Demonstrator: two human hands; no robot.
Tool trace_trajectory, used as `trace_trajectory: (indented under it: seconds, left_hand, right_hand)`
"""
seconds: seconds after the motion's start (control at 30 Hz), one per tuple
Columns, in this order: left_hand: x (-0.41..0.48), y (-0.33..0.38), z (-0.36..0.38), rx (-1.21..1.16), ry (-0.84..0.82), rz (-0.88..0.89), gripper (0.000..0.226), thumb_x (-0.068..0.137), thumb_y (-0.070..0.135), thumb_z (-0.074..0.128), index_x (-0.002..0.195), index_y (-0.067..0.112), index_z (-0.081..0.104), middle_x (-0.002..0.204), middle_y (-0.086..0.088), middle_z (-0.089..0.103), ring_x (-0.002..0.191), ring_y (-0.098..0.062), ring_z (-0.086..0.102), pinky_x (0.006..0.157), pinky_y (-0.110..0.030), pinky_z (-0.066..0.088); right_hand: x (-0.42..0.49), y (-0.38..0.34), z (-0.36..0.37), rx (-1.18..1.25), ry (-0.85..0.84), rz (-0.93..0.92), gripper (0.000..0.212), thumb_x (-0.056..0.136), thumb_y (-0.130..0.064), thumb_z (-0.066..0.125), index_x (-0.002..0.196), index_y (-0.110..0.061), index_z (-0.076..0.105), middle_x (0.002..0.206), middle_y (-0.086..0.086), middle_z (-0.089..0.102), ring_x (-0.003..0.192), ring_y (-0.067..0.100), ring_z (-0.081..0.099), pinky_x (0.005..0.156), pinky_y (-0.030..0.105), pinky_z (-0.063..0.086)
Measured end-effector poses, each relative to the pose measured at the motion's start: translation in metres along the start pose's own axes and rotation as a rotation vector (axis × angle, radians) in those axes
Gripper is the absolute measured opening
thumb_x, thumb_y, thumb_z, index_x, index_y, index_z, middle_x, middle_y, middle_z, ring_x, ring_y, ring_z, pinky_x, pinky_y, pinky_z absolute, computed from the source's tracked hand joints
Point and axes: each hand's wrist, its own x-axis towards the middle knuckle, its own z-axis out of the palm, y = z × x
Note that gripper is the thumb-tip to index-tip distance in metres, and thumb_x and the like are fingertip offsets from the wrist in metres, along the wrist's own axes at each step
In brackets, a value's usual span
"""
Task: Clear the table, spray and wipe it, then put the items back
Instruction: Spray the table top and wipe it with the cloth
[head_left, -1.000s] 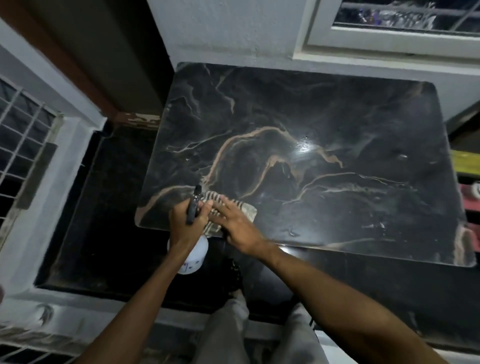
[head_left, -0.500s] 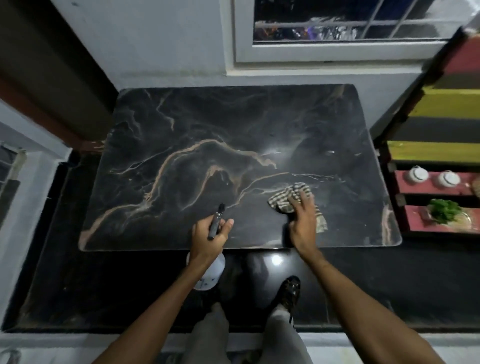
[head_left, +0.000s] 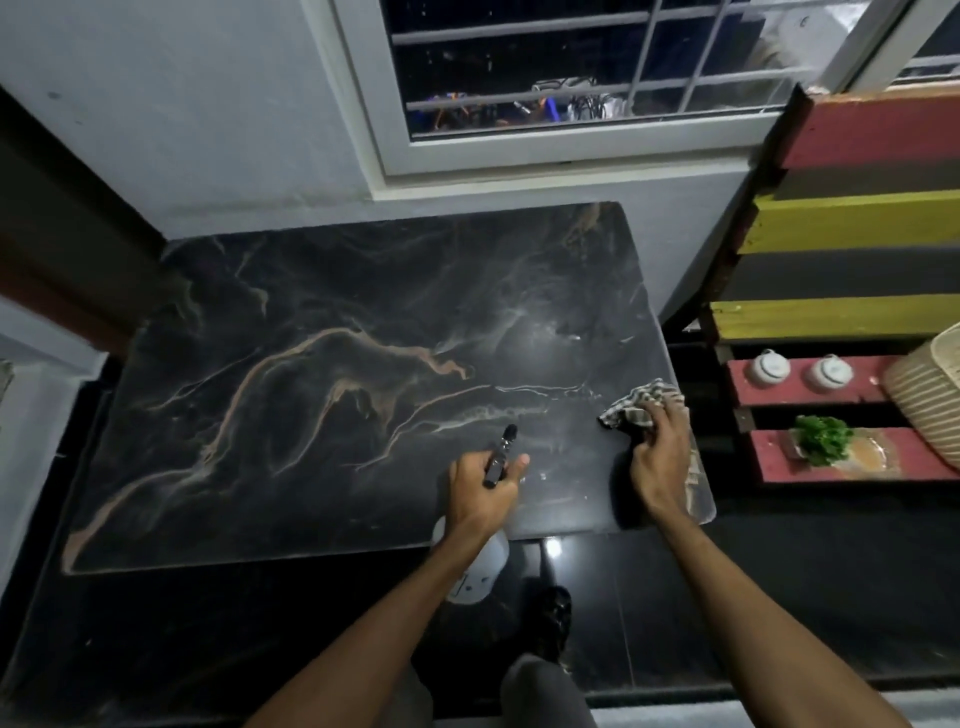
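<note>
**Wiping at the table's right edge**

The right hand (head_left: 660, 467) grips a bunched checked cloth (head_left: 636, 405) and presses it onto the dark marble table (head_left: 311, 415) at its right edge, towards the near corner. The left hand (head_left: 483, 493) is clenched round the neck of the spray bottle (head_left: 478, 566). The nozzle points to the far side, and the white body hangs just off the near edge. Nothing else shows on the top, so clearing looks done and wiping is the step in hand.

To do it well, the cloth would be better spread flatter under the palm, since a bunch covers only a narrow strip. Overlapping strokes from the far side to the near edge should catch the pale smears in the glare right of centre. The left half and far corners likely need a pass too. The bottle is best kept off the wet surface.

Two white pots (head_left: 769, 368) and a green plant (head_left: 823, 439) wait on the red shelves to the right, probably for putting back.
</note>
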Motion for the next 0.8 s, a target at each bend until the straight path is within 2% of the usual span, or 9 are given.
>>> trace_trajectory:
  seconds: [0.07,0.13,0.2,0.27,0.43,0.57,0.67,0.73,0.8]
  left_hand:
    - [0.004,0.005,-0.002,-0.058,0.023,-0.026,0.041,0.091,0.026,0.076,0.058,0.01,0.056,0.048,-0.005,0.058,0.031,-0.005,0.049,0.038,-0.02,0.042]
    - [0.011,0.001,-0.011,-0.068,0.089,0.004,0.049,0.091,0.03,0.074,0.056,0.005,0.051,0.046,-0.013,0.055,0.034,-0.016,0.051,0.041,-0.026,0.042]
    - [0.019,-0.006,-0.023,-0.049,0.143,0.04,0.056,0.09,0.033,0.073,0.054,-0.003,0.05,0.047,-0.018,0.057,0.042,-0.028,0.055,0.049,-0.032,0.047]
    - [0.023,-0.006,-0.036,-0.1,0.177,0.047,0.055,0.091,0.028,0.074,0.055,-0.008,0.053,0.047,-0.019,0.058,0.039,-0.024,0.053,0.047,-0.032,0.047]
    - [0.038,-0.007,-0.075,-0.116,0.221,0.08,0.051,0.092,0.017,0.074,0.057,-0.013,0.052,0.044,-0.018,0.054,0.037,-0.011,0.048,0.043,-0.025,0.043]
    - [0.063,-0.012,-0.105,-0.219,0.173,0.016,0.035,0.09,0.024,0.077,0.071,-0.003,0.067,0.056,-0.017,0.065,0.036,-0.011,0.05,0.04,-0.026,0.042]
    - [0.083,-0.02,-0.126,-0.21,0.198,0.009,0.044,0.087,0.032,0.077,0.055,0.014,0.053,0.047,-0.002,0.053,0.043,-0.017,0.049,0.048,-0.034,0.043]
    - [0.096,-0.018,-0.147,-0.201,0.184,-0.003,0.044,0.089,0.028,0.077,0.054,0.019,0.051,0.048,0.0,0.054,0.046,-0.017,0.052,0.052,-0.035,0.047]
    - [0.108,-0.014,-0.168,-0.234,0.162,0.018,0.036,0.088,0.027,0.078,0.06,0.016,0.058,0.054,-0.006,0.062,0.044,-0.012,0.054,0.048,-0.029,0.047]
  right_hand:
    - [-0.007,-0.001,0.015,-0.04,-0.097,-0.064,0.074,0.061,0.017,0.045,0.131,-0.006,0.057,0.157,0.015,0.033,0.15,0.037,0.02,0.125,0.048,0.016]
    - [-0.008,-0.006,0.029,-0.051,-0.124,-0.082,0.075,0.064,0.019,0.048,0.134,-0.007,0.057,0.161,0.014,0.027,0.153,0.034,0.01,0.126,0.045,0.009]
    - [0.002,-0.021,0.039,-0.038,-0.069,0.004,0.071,0.066,0.019,0.053,0.133,-0.004,0.057,0.161,0.016,0.029,0.153,0.037,0.01,0.126,0.049,0.01]
    - [0.009,-0.039,0.05,-0.05,-0.049,0.061,0.071,0.066,0.018,0.056,0.135,-0.003,0.056,0.161,0.018,0.028,0.152,0.041,0.01,0.125,0.051,0.01]
    - [0.011,-0.065,0.084,-0.048,-0.147,-0.123,0.072,0.064,0.01,0.05,0.135,-0.004,0.057,0.161,0.016,0.028,0.152,0.038,0.011,0.125,0.051,0.011]
    - [0.01,-0.103,0.119,-0.049,-0.104,-0.065,0.07,0.067,0.009,0.049,0.136,-0.002,0.056,0.16,0.02,0.029,0.151,0.042,0.011,0.124,0.054,0.012]
    - [-0.008,-0.13,0.158,-0.036,-0.239,-0.253,0.076,0.072,0.009,0.047,0.145,-0.01,0.048,0.165,0.012,0.022,0.155,0.032,0.005,0.126,0.05,0.008]
    - [0.004,-0.14,0.178,-0.023,-0.259,-0.328,0.069,0.074,-0.003,0.044,0.141,-0.011,0.053,0.162,0.012,0.028,0.153,0.032,0.014,0.125,0.051,0.013]
    - [0.032,-0.15,0.194,-0.023,-0.19,-0.281,0.062,0.07,-0.003,0.047,0.131,-0.004,0.059,0.155,0.019,0.037,0.147,0.04,0.025,0.121,0.055,0.021]
